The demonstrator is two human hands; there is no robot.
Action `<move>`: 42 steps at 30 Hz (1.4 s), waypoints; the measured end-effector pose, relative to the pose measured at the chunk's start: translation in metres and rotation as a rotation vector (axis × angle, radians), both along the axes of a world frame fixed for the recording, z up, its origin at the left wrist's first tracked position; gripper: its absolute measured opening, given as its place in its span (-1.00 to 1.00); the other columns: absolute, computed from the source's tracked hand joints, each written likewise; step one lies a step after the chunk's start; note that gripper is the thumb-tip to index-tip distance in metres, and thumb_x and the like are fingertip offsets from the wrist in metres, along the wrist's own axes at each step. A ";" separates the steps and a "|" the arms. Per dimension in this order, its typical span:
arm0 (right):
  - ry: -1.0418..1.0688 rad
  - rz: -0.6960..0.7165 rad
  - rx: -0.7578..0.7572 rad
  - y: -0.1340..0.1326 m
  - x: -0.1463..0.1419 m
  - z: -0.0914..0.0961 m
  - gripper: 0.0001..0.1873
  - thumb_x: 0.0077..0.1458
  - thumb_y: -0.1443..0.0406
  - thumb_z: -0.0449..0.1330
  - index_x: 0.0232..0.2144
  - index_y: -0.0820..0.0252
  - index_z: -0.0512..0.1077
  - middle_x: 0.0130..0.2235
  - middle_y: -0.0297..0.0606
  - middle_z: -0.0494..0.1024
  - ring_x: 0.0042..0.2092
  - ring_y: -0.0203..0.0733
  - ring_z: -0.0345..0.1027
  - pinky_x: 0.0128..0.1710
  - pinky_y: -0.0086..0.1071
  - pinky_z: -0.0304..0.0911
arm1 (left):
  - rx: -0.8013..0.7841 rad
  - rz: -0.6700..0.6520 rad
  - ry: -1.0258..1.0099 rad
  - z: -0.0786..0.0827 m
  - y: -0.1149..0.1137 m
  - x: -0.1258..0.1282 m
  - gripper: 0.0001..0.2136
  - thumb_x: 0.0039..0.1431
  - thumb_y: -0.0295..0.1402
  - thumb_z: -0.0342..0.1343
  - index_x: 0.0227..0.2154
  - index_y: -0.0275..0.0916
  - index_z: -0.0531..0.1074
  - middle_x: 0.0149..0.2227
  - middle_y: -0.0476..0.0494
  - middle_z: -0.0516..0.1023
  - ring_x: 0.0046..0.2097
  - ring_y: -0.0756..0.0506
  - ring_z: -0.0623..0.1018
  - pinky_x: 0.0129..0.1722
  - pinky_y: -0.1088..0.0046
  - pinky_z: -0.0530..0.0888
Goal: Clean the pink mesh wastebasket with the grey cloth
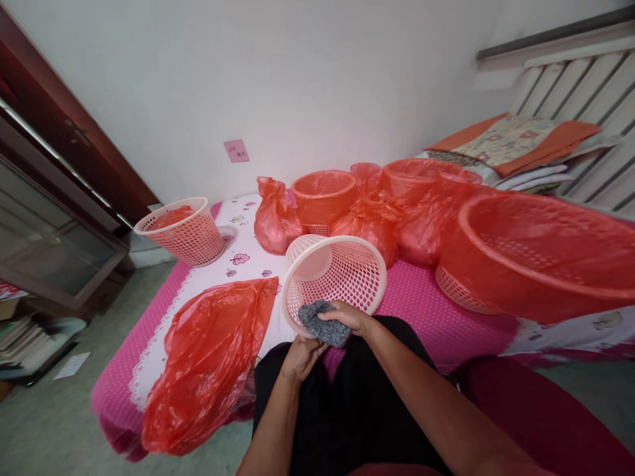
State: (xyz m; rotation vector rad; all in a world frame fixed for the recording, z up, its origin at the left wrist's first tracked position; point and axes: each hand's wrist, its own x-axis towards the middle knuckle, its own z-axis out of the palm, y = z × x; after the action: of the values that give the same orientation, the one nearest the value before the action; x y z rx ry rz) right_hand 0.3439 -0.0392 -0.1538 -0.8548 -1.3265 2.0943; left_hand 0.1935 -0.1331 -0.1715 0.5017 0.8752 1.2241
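Note:
A pale pink plastic wastebasket (333, 248) with a lattice wall lies tilted in front of me, its mouth facing my lap. My left hand (303, 357) is closed at the near rim, low on the basket. Bunched in my right hand (350, 318) is a grey cloth (325, 325), which rests against the inside of the near rim. The cloth partly hides the fingers of both hands. To the left, an orange-red plastic bag (211, 354) lies spread out flat over the bed's edge.
Another pink basket (191, 231) with a red bag inside stands at the left. Tied red bags (275, 221) and lined baskets (325, 198) crowd along the wall. A large lined basket (536, 264) stands at the right. Folded textiles (520, 142) lie by the radiator (585, 112).

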 end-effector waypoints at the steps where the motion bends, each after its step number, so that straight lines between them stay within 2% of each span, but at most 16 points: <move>1: 0.009 0.001 -0.023 0.000 0.000 0.000 -0.64 -0.19 0.12 0.48 -0.33 0.20 0.63 -0.36 -0.31 0.67 -0.33 -0.17 0.52 -0.11 -0.26 0.38 | 0.002 -0.006 0.012 0.000 0.000 0.000 -0.44 -0.24 -0.54 0.46 -0.04 -0.27 0.60 -0.05 -0.26 0.72 0.08 -0.29 0.63 0.32 0.01 0.34; 5: 0.074 0.005 -0.100 -0.003 -0.002 0.003 -0.59 -0.20 0.12 0.51 -0.30 0.23 0.62 -0.35 -0.28 0.68 -0.32 -0.19 0.53 -0.06 -0.27 0.37 | 0.014 -0.041 0.051 0.003 0.000 0.002 -0.33 -0.25 -0.48 0.53 0.06 -0.27 0.55 0.03 -0.32 0.69 0.11 -0.32 0.62 0.32 -0.01 0.34; 9: 0.162 -0.011 -0.139 -0.005 -0.001 0.004 -0.57 -0.17 0.12 0.50 -0.26 0.24 0.58 -0.29 -0.21 0.69 -0.22 -0.12 0.59 0.03 -0.23 0.37 | 0.070 -0.029 0.054 0.004 0.000 0.004 -0.23 -0.24 -0.45 0.56 0.15 -0.22 0.50 0.13 -0.36 0.62 0.22 -0.37 0.53 0.33 -0.03 0.31; 14: 0.215 -0.127 -0.061 -0.002 0.010 0.005 -0.57 -0.12 0.11 0.42 -0.21 0.18 0.53 -0.25 -0.15 0.69 -0.06 0.05 0.60 0.09 -0.11 0.37 | 0.095 0.115 0.010 -0.004 0.004 0.004 -0.43 -0.11 -0.19 0.52 0.00 -0.22 0.58 0.22 -0.37 0.56 0.34 -0.37 0.40 0.36 0.03 0.28; 17: 0.218 -0.221 -0.038 0.001 0.016 0.007 -0.59 -0.09 0.08 0.37 -0.21 0.16 0.50 -0.20 -0.12 0.68 0.01 0.10 0.58 0.11 -0.08 0.38 | 0.102 0.211 0.004 -0.010 0.007 0.002 -0.46 -0.08 -0.17 0.50 0.00 -0.18 0.57 0.23 -0.31 0.55 0.34 -0.34 0.39 0.35 0.09 0.30; 19: 0.233 -0.272 -0.047 0.002 0.017 0.009 -0.61 -0.06 0.07 0.34 -0.20 0.14 0.50 -0.14 -0.11 0.68 0.05 0.11 0.56 0.13 -0.08 0.38 | 0.099 0.240 0.014 -0.011 0.009 0.000 -0.49 -0.06 -0.23 0.48 0.00 -0.16 0.55 0.17 -0.26 0.59 0.30 -0.31 0.45 0.33 0.09 0.34; 21: 0.264 -0.318 -0.059 0.003 0.014 0.011 -0.59 -0.05 0.07 0.34 -0.17 0.13 0.49 -0.09 -0.11 0.68 0.09 0.11 0.55 0.14 -0.08 0.39 | 0.067 0.229 0.025 -0.012 0.010 -0.003 -0.57 -0.03 -0.26 0.46 -0.08 -0.21 0.56 -0.04 -0.24 0.69 0.15 -0.31 0.58 0.26 0.00 0.41; 23: 0.290 -0.360 -0.057 0.004 0.009 0.012 -0.56 -0.03 0.06 0.35 -0.13 0.13 0.49 -0.07 -0.11 0.68 0.10 0.11 0.53 0.13 -0.07 0.40 | 0.046 0.195 0.017 -0.012 0.009 -0.005 -0.61 -0.03 -0.26 0.44 -0.14 -0.24 0.53 -0.22 -0.16 0.69 -0.04 -0.28 0.66 0.17 -0.11 0.48; 26: 0.307 -0.433 -0.015 0.006 0.002 0.011 -0.51 0.01 0.01 0.35 -0.07 0.13 0.49 -0.06 -0.11 0.69 0.12 0.12 0.52 0.13 -0.03 0.42 | 0.050 0.170 0.010 -0.011 0.008 -0.005 -0.55 -0.09 -0.36 0.47 -0.11 -0.21 0.49 -0.22 -0.08 0.67 -0.14 -0.19 0.67 0.12 -0.09 0.53; 28: 0.321 -0.491 0.000 0.008 -0.002 0.008 -0.49 0.02 -0.01 0.36 -0.05 0.12 0.49 -0.04 -0.12 0.68 0.12 0.11 0.53 0.12 -0.02 0.42 | 0.047 0.134 0.028 -0.012 0.007 -0.004 -0.50 -0.14 -0.44 0.49 -0.08 -0.25 0.51 -0.19 -0.13 0.68 -0.13 -0.17 0.66 0.13 -0.01 0.53; 32: 0.327 -0.650 -0.004 0.015 -0.002 0.000 -0.43 -0.02 0.01 0.41 -0.01 0.12 0.48 0.00 -0.14 0.67 0.09 0.10 0.54 0.09 -0.02 0.45 | 0.017 0.034 0.046 -0.018 0.006 -0.002 -0.61 -0.16 -0.48 0.47 -0.19 -0.33 0.57 -0.24 -0.22 0.69 -0.12 -0.22 0.65 0.13 0.03 0.51; 34: 0.261 -0.769 0.060 0.019 0.000 -0.004 -0.42 -0.03 0.01 0.40 0.00 0.14 0.49 0.00 -0.13 0.67 0.07 0.10 0.55 0.09 -0.03 0.44 | 0.006 0.043 0.051 -0.021 0.007 -0.002 -0.64 -0.17 -0.50 0.45 -0.22 -0.34 0.58 -0.25 -0.22 0.69 -0.12 -0.25 0.65 0.13 0.02 0.51; 37: 0.067 -0.921 0.250 0.024 0.006 -0.008 -0.45 0.02 -0.02 0.35 -0.04 0.19 0.52 -0.01 -0.08 0.67 0.03 0.09 0.55 0.10 -0.05 0.41 | -0.003 0.053 0.057 -0.025 0.008 -0.004 -0.68 -0.16 -0.51 0.40 -0.24 -0.34 0.57 -0.25 -0.24 0.68 -0.08 -0.29 0.65 0.12 -0.04 0.52; 42: -0.119 -0.958 0.467 0.027 0.011 -0.005 -0.54 0.10 0.03 0.27 -0.05 0.19 0.53 -0.06 -0.07 0.69 -0.01 0.08 0.55 0.05 -0.10 0.40 | -0.008 0.037 0.052 -0.027 0.007 -0.005 -0.67 -0.10 -0.51 0.36 -0.20 -0.32 0.53 -0.21 -0.26 0.65 0.01 -0.36 0.62 0.13 -0.16 0.50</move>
State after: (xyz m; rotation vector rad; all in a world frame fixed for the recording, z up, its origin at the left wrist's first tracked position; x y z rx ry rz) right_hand 0.3549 -0.0123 -0.1588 -1.1074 -1.0659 0.9667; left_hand 0.1884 -0.1257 -0.1980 0.5147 0.9369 1.2457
